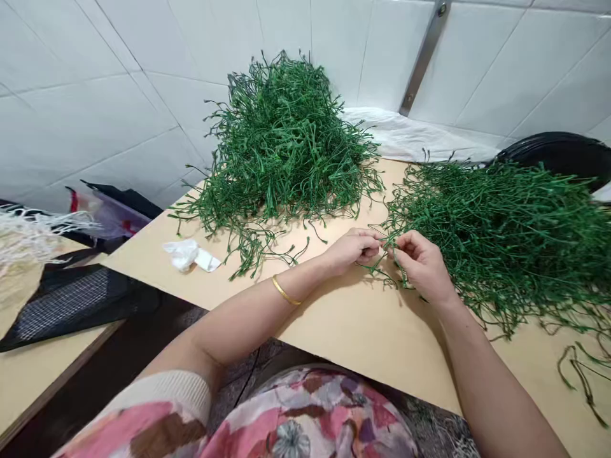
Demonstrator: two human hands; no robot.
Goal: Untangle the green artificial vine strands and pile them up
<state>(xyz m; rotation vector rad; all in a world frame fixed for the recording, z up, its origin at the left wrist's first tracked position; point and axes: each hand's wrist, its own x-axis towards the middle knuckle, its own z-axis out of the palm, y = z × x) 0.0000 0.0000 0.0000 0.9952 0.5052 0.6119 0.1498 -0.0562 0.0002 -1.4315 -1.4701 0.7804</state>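
My left hand (356,249) is closed, its fingers pinching thin green cords (379,270) over the table. Close on its right, my right hand (424,264) pinches the same small bunch between thumb and forefinger. Loose ends hang below the fingers, and the exact grip points are partly hidden. A large heap of green knotted cords (286,140) rises behind my left hand against the wall. Another wide heap of green cords (515,235) spreads to the right, its near edge right beside my right hand.
The tan tabletop (344,324) carries a crumpled white scrap (188,254) at left. White cloth (415,137) lies along the tiled wall, near a black round object (558,152). Beyond a gap on the left stand black mesh (67,302) and white strands (33,232).
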